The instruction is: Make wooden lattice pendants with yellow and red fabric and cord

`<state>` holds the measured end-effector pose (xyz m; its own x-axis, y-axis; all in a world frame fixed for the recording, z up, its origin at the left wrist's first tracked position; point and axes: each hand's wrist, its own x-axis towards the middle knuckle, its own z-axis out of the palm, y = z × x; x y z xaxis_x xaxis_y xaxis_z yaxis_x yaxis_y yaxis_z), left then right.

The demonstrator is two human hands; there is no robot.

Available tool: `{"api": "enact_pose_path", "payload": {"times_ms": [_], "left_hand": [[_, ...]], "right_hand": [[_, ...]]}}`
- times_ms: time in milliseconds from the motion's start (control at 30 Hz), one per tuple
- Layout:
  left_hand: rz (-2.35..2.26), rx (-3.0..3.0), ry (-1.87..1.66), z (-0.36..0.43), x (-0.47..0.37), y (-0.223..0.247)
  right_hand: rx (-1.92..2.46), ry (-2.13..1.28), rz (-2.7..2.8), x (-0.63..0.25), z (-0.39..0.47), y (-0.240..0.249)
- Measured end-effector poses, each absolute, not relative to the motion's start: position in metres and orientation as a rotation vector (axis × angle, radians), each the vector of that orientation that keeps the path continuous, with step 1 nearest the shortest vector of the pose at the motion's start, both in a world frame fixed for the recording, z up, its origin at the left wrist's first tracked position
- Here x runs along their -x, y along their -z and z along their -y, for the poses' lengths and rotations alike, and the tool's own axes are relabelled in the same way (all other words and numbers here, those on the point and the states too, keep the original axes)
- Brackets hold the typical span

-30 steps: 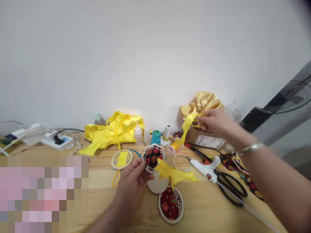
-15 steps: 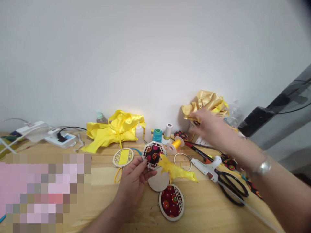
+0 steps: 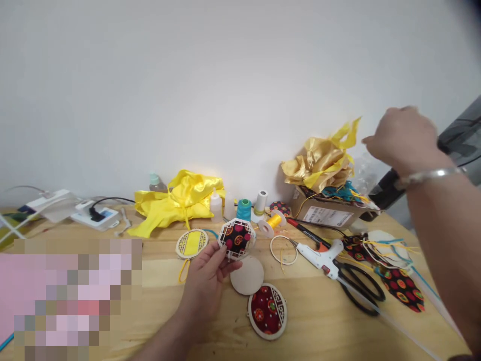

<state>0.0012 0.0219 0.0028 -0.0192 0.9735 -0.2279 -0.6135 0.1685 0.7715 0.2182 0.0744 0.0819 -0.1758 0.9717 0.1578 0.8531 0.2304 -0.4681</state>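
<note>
My left hand grips an octagonal wooden lattice frame backed with dark flowered fabric, thumb on its near edge. My right hand is raised at the upper right, apart from the table. Its fingers are mostly turned away and blurred. To its left, a yellow fabric strip stands up from the crumpled gold cloth. Just below the left hand lie a plain round disc and a round red-fabric pendant. An oval lattice pendant with yellow fabric lies to the left.
A white glue gun and black-handled scissors lie at right, near flowered fabric. A cardboard box holds the gold cloth. Thread spools, yellow satin and a power strip line the wall.
My right hand has moved up and right, away from the gold cloth. The yellow scrap below the octagonal frame is gone from there; a yellow strip now shows atop the gold cloth.
</note>
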Motion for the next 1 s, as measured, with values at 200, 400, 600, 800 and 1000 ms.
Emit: {"api": "enact_pose_path", "payload": {"times_ms": [200, 400, 600, 800, 1000], "left_hand": [[-0.882, -0.491, -1.410, -0.023, -0.001, -0.003], [-0.900, -0.502, -1.413, -0.024, -0.001, -0.006], [-0.932, -0.540, -1.398, -0.022, 0.002, -0.007], [-0.992, -0.601, -1.322, -0.020, 0.000, -0.007], [-1.031, -0.640, -1.255, -0.018, 0.001, -0.007]], "right_hand": [[1.789, -0.059, 2.090, -0.210, -0.073, -0.058], [1.753, -0.025, 2.033, -0.196, -0.072, -0.034], [1.749, -0.341, 1.897, -0.198, -0.089, -0.023], [1.854, -0.860, 1.471, -0.234, -0.113, -0.044], [1.822, -1.168, 1.245, -0.230, -0.122, -0.036]]}}
